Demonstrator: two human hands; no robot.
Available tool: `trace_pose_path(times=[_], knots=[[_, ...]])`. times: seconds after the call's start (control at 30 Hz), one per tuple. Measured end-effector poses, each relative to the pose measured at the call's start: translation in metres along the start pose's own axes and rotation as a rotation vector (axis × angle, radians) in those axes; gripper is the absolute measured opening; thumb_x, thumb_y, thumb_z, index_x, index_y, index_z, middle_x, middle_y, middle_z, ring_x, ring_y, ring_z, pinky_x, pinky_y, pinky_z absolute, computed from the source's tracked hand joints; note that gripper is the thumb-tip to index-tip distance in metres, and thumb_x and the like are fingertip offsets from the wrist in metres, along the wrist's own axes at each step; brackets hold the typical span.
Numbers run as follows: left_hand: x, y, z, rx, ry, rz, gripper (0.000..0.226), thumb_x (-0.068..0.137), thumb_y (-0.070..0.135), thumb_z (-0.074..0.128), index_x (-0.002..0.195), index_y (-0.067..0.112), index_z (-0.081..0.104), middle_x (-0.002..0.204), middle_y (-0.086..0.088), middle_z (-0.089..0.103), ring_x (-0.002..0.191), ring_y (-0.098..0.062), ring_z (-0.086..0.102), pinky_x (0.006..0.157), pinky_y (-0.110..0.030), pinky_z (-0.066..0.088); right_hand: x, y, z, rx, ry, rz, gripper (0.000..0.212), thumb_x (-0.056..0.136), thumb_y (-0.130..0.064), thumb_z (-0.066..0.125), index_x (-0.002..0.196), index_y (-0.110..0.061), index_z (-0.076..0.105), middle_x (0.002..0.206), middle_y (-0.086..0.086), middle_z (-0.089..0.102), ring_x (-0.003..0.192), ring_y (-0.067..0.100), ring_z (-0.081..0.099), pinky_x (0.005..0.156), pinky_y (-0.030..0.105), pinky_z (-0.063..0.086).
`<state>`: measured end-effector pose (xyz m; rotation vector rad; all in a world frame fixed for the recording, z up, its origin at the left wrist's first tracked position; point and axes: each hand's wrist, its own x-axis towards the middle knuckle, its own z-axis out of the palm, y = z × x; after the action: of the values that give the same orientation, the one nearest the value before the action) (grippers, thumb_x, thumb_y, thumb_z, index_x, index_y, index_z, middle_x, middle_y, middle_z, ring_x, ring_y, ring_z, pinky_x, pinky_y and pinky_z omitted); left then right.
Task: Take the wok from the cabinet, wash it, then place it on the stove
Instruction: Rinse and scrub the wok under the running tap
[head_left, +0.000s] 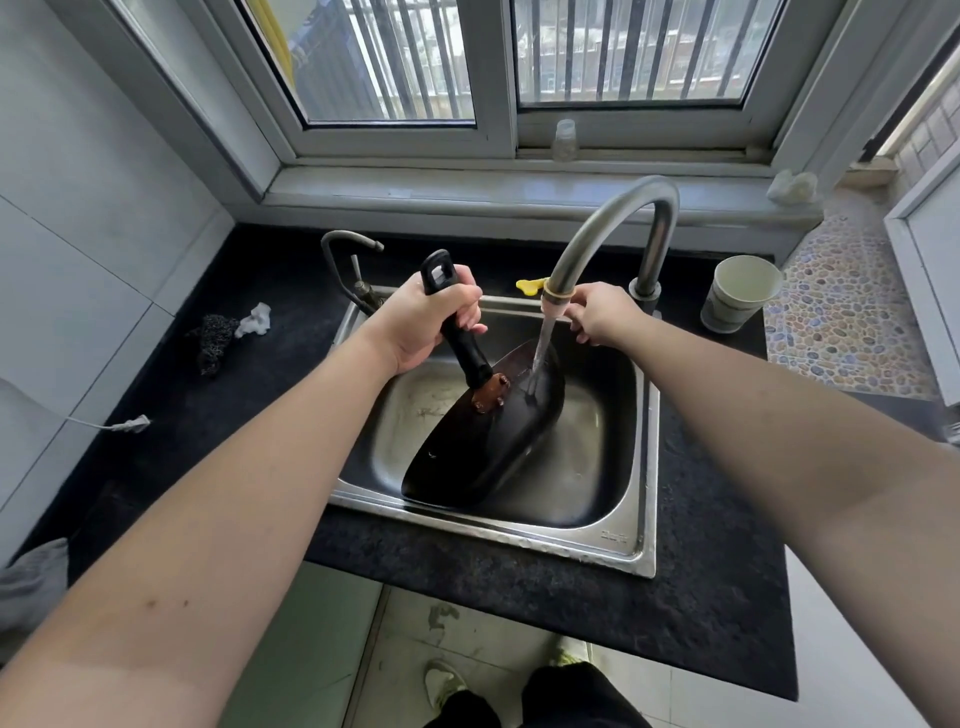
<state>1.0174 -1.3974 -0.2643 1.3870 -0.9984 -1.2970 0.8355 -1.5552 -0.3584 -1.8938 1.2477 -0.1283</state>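
The steel sink (644, 457) holds the black wok (483, 441), tilted on its edge w/ water from the faucet (608, 228) hitting its upper part. Risk, I think: wet handle (457, 322) could slip & the wok bangs the basin, or the water splashes out. Left hand (415, 322) wraps tight around the handle. Right hand (597, 312) has curled fingers touching the spout end; whether it truly grips, cannot tell.
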Motion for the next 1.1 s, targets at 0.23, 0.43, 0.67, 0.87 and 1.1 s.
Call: trace_pose_path(times=[0.23, 0.43, 0.67, 0.87, 1.1], knots=[[0.002, 0.000, -0.023, -0.106, 0.017, 0.015, 0.031, 0.078, 0.004, 0.049, 0.050, 0.016, 0.043, 0.048, -0.001, 0.036, 0.053, -0.019, 0.037, 0.071, -0.036, 0.044, 0.001, 0.002, 0.002, 0.003, 0.004, -0.004, 0.016, 0.100, -0.026, 0.050, 0.106, -0.021, 0.064, 0.079, 0.005, 0.064, 0.061, 0.019, 0.064, 0.054, 0.026, 0.051], [0.015, 0.000, -0.028, -0.137, -0.016, 0.008, 0.030, 0.077, 0.004, 0.047, 0.049, 0.014, 0.039, 0.044, -0.002, 0.033, 0.048, -0.020, 0.032, 0.065, -0.034, 0.041, 0.005, 0.003, 0.001, 0.014, -0.013, 0.010, 0.020, 0.099, -0.027, 0.052, 0.113, -0.019, 0.064, 0.079, 0.003, 0.064, 0.059, 0.016, 0.063, 0.057, 0.029, 0.053], [0.034, -0.003, -0.023, -0.243, 0.019, -0.020, 0.015, 0.078, 0.011, 0.055, 0.070, 0.017, 0.044, 0.048, 0.001, 0.044, 0.045, -0.015, 0.037, 0.058, -0.029, 0.041, 0.005, 0.003, 0.000, 0.003, -0.023, 0.003, 0.021, 0.100, -0.025, 0.051, 0.115, -0.017, 0.063, 0.082, 0.006, 0.064, 0.061, 0.018, 0.062, 0.065, 0.033, 0.056], [0.038, -0.013, -0.030, -0.360, 0.213, 0.019, 0.019, 0.080, 0.026, 0.068, 0.061, 0.023, 0.068, 0.073, 0.002, 0.065, 0.059, -0.010, 0.054, 0.060, -0.026, 0.046, 0.002, 0.002, -0.001, -0.004, -0.016, -0.008, 0.023, 0.100, -0.026, 0.051, 0.117, -0.015, 0.063, 0.082, 0.006, 0.064, 0.062, 0.019, 0.062, 0.073, 0.037, 0.058], [0.033, -0.015, -0.053, -0.296, 0.275, 0.026, 0.042, 0.058, 0.056, 0.086, 0.062, 0.019, 0.066, 0.090, -0.004, 0.073, 0.081, -0.014, 0.069, 0.076, -0.033, 0.055, -0.002, -0.002, -0.002, -0.016, -0.017, -0.011, 0.023, 0.100, -0.025, 0.051, 0.117, -0.014, 0.062, 0.086, 0.008, 0.065, 0.067, 0.021, 0.064, 0.072, 0.036, 0.057]])
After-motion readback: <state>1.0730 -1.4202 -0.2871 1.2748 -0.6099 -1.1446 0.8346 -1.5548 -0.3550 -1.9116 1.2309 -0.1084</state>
